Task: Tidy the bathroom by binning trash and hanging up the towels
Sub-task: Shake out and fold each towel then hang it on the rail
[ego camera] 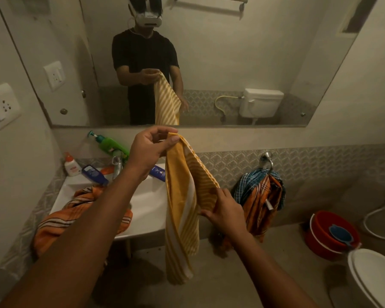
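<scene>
Pinched between the thumb and fingertips of the left hand [150, 144] is the top corner of the yellow towel [181, 203], held high in front of the mirror [231, 63]. Lower down and to the right, the right hand [225, 211] grips a fold of the same towel at about mid-length, fingers curled into the cloth. From the upper pinch the towel hangs almost straight down, so its long axis is close to vertical, and its loose end dangles below both hands, near the floor and in front of the sink [147, 205].

The towel ring [267, 162] is fixed to the far wall to the right of the towel and roughly level with the upper part of it. It is already loaded with a bundle of checked and orange cloth [261, 196]. The right hand is plainly the nearer of the two to that ring; the left would have to cross over. A rail [209, 5] is seen only as a reflection at the top of the mirror, so it is judged to lie behind the person.

Hanging is judged not yet done: the towel is being straightened between the hands. A second, orange striped towel [80, 210] is draped over the near left edge of the sink and has yet to be dealt with.
</scene>
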Motion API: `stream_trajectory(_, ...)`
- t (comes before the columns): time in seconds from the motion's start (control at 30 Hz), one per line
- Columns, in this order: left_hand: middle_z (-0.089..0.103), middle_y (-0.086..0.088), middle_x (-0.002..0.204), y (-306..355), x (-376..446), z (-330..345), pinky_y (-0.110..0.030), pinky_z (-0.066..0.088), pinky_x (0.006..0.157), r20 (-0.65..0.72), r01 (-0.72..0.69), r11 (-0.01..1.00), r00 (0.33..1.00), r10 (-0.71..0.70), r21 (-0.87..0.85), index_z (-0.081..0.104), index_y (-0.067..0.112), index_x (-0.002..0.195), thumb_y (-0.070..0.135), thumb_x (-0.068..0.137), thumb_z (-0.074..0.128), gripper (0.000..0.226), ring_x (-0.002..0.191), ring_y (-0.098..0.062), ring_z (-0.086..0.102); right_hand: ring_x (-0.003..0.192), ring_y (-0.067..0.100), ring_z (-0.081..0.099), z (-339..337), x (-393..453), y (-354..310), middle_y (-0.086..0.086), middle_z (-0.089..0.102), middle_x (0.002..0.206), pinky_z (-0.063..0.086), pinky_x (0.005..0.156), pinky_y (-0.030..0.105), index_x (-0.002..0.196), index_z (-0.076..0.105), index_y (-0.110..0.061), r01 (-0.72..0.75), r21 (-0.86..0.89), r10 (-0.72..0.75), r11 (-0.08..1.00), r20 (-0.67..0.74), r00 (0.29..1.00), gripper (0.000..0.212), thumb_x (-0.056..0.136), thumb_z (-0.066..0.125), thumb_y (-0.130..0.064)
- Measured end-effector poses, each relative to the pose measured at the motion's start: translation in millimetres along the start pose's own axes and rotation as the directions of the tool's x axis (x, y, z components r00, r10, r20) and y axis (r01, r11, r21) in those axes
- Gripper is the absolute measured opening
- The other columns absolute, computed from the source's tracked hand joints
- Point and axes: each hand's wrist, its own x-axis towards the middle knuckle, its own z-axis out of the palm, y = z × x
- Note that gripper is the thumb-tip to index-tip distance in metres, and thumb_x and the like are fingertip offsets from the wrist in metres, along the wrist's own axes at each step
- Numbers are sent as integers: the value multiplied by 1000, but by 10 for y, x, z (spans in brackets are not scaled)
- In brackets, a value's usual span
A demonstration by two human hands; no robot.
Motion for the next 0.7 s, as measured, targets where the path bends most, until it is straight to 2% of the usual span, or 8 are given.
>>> stream_trajectory(0.13,76,-4,104,-99,-41,-237,-32,61,76,-34,13,999,999,-11,36,73,25,107,23,88,74,19,95,-18,74,89,7,63,-95,48,168,-13,62,103,60,73,37,105,59,-36,-30,246,41,969,-38,998,27,90,68,-16)
stream_trajectory(0.27,76,-3,96,-311,-129,-554,-23,57,63,-127,117,993,985,-120,-35,72,20,106,16,90,72,17,84,-15,72,100,13,66,-632,340,299,-7,67,107,55,74,22,94,70,-26,-160,475,47,865,240,970,13,90,73,-13)
stream_trajectory(0.4,75,-8,103,-456,-185,-629,-23,59,64,-205,191,981,960,-192,-23,71,20,106,18,88,74,18,92,-23,74,100,12,69,-1132,563,209,-7,70,107,60,87,33,96,73,-26,-87,399,-56,913,334,941,17,91,71,-10)
stream_trajectory(0.47,75,-5,106,-235,-91,-621,-23,58,67,-292,125,992,949,-116,12,71,23,107,24,86,76,22,96,-23,73,99,12,70,-1443,722,80,-7,72,104,61,84,32,98,74,-25,-13,429,-129,903,299,945,19,91,69,-8)
stream_trajectory(0.53,71,1,112,222,18,-589,-25,58,75,-392,-96,993,913,112,62,65,25,117,28,86,77,33,103,-17,71,99,12,70,-1971,841,-122,-8,73,105,60,77,26,101,75,-28,28,559,-145,829,167,975,24,92,68,-7)
stream_trajectory(0.6,58,3,133,737,97,-538,-24,56,87,-336,-393,911,847,412,126,45,30,135,24,87,76,58,116,-9,63,100,11,70,-2480,890,-305,-9,71,111,58,80,28,111,72,-32,193,770,-181,609,-103,978,36,91,67,-3)
stream_trajectory(0.63,47,3,142,895,127,-496,-20,54,89,-257,-431,888,850,459,160,29,33,142,24,85,78,76,122,-8,58,104,12,69,-2618,907,-298,-6,68,119,59,82,30,121,66,-35,278,834,-178,477,-218,960,48,89,68,0)
stream_trajectory(0.7,48,10,137,731,53,-361,-17,49,80,-147,-162,949,967,207,271,22,40,142,32,77,83,89,114,-7,59,111,14,68,-2246,1070,59,1,63,130,61,85,30,133,55,-34,155,841,-100,519,-121,988,61,88,68,7)
